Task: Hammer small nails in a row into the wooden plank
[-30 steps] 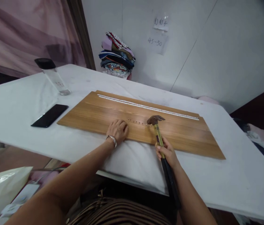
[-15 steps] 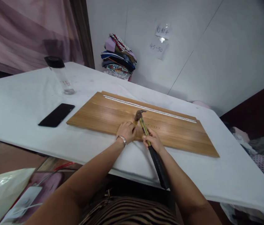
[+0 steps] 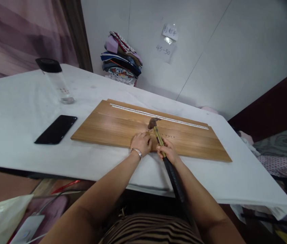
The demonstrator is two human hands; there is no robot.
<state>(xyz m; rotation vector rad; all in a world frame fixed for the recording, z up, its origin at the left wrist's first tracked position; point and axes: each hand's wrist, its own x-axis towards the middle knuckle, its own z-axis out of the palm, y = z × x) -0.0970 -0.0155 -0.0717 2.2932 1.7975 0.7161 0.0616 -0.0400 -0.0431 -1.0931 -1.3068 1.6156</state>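
A brown wooden board (image 3: 118, 127) lies across the white table, with a row of several small nails (image 3: 169, 136) standing near its middle. My left hand (image 3: 141, 143) rests on the board's near edge, fingers bent together; what they hold, if anything, is too small to tell. My right hand (image 3: 167, 149) is wrapped round the yellow part of a claw hammer (image 3: 159, 138). The rusty hammer head is just above the board, beside my left fingertips, and the black handle slants back toward my body. Two thin white strips (image 3: 158, 117) run along the far side of the board.
To the left, a black phone (image 3: 56, 129) lies on the white tablecloth (image 3: 13, 112), with a clear bottle (image 3: 58, 83) behind it. Folded clothes (image 3: 121, 59) are stacked by the wall. A white power strip (image 3: 27, 230) is below at the left.
The camera view has shifted slightly. The hammer head has moved a little to the right of my left fingertips, still in my right hand. My left hand stays at the board's near edge.
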